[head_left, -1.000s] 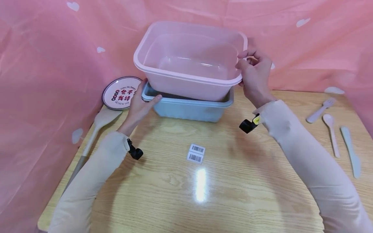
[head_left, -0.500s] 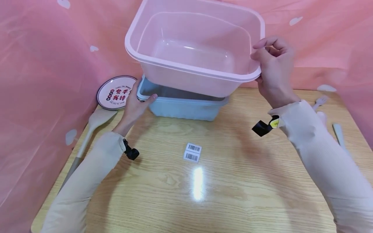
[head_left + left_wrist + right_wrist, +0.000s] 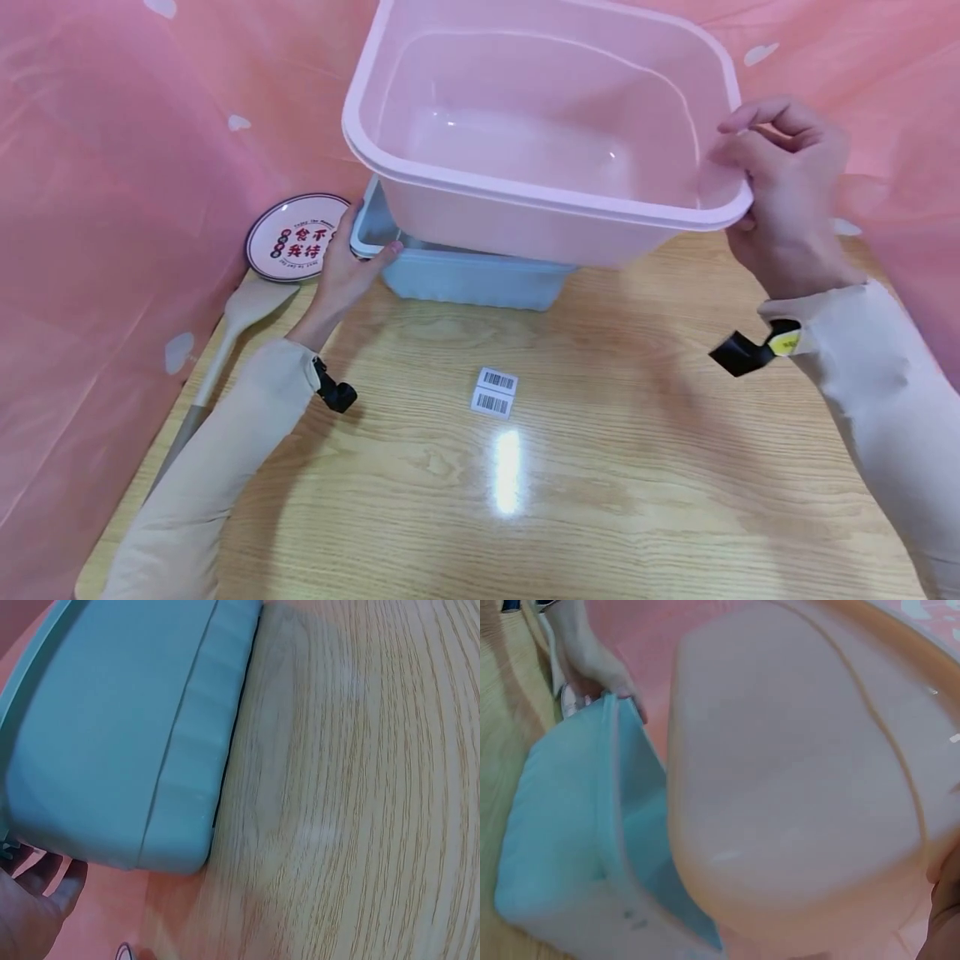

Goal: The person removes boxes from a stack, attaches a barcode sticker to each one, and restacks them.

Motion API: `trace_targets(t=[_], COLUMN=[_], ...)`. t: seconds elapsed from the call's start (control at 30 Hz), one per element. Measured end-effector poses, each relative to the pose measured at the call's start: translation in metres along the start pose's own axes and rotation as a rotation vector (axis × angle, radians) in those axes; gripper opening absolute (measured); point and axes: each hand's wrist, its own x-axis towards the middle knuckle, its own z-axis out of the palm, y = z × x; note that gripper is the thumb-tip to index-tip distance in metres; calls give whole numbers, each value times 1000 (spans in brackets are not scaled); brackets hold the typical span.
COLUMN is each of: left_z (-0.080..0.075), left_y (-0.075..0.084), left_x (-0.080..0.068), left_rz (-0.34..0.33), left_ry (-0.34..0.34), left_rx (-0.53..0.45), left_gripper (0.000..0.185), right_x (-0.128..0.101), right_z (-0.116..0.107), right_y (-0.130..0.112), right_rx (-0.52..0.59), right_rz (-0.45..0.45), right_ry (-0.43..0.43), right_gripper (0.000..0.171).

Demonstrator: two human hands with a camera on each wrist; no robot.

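Two hands: right hand (image 3: 780, 200) fingers grasp the glossy pink tub (image 3: 540, 142) rim, left hand (image 3: 345, 271) fingers grasp the blue tub (image 3: 465, 279).

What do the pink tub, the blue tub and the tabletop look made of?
Pink tub: looks like thin, glossy, slightly translucent plastic, with highlights on its floor and a moulded rolled rim.
Blue tub: probably opaque plastic with a duller satin finish and a moulded step along its wall.
Tabletop: light wood grain with a bright glare; solid wood or laminate, cannot tell.
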Motion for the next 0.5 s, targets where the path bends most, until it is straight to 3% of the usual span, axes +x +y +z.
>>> trace_targets(t=[0.13,0.5], left_z=[0,-1], left_y=[2,3], left_x=[-1,-3], left_rz=[-6,-29], left_ry=[2,-8], left_rx=[-14,-21], left_gripper=[82,83], right_x=[-5,3], right_z=[-19,-82], right_y=[-9,-34], right_rx=[29,205], right_rz=[-14,-79], right_ry=[-16,70], right_gripper=[11,17])
